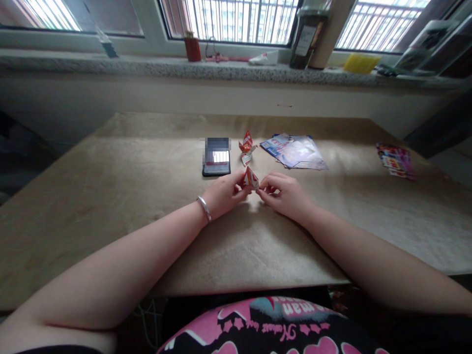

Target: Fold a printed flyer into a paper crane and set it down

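Black-and-pink shirt [275, 327] faces the bench [236, 246]; left hand [223, 194] holds a folded red-white wrapper [251, 179], right hand [284, 194] pinches its corner.

Behind both hands [225, 195] [285, 194], a wrapper [246, 146] lies between phone [217, 160] and sheets [297, 150].

Over the worktop [92, 196], the left hand [223, 196] holds a small folded wrapper [251, 178], red and white, and the fingers of the right hand [287, 194] pinch its right corner. A silver bracelet [204, 208] circles the left wrist. Just beyond the hands lies a second red-and-white wrapper [246, 143], with a phone [217, 164] to its left and overlapping pale blue sheets [297, 150] to its right. Well apart, at the right, lie small reddish cards [396, 161]. On the far windowsill [147, 69] stand a red container [192, 48], a dark jar [304, 42] and a yellow block [361, 63].
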A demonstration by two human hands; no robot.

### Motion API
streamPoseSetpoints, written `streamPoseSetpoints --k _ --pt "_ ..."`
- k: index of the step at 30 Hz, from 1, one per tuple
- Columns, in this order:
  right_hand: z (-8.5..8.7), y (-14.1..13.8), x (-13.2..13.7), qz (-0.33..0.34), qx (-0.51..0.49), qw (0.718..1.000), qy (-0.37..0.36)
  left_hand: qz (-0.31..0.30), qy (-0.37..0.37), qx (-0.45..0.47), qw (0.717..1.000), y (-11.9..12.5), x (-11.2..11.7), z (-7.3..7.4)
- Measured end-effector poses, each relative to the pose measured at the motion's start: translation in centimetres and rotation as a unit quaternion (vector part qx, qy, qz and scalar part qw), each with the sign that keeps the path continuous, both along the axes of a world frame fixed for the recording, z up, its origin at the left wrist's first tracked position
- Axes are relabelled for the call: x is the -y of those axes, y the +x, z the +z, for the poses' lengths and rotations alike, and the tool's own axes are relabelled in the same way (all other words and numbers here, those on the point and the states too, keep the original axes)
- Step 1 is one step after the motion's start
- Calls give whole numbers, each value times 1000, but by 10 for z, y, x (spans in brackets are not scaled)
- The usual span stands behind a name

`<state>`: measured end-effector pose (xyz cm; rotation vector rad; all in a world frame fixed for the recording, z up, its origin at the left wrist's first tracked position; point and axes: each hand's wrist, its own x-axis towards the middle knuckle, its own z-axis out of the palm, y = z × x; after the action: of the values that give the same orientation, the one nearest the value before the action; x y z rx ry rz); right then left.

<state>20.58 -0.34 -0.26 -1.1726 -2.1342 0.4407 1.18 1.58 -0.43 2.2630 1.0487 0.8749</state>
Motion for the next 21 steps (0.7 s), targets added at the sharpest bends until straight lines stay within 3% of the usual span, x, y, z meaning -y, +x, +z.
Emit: streamPoseSetpoints --k 4,10,21 --pt "-2 -1 -2 10 5 1000 -20 25 57 -60 996 0 -2 0" --pt "0 -1 0 2 80 996 46 42 133 -137 981 0 6 6" --pt "8 -1 6 54 89 991 83 -17 126 -68 990 -3 3 6"
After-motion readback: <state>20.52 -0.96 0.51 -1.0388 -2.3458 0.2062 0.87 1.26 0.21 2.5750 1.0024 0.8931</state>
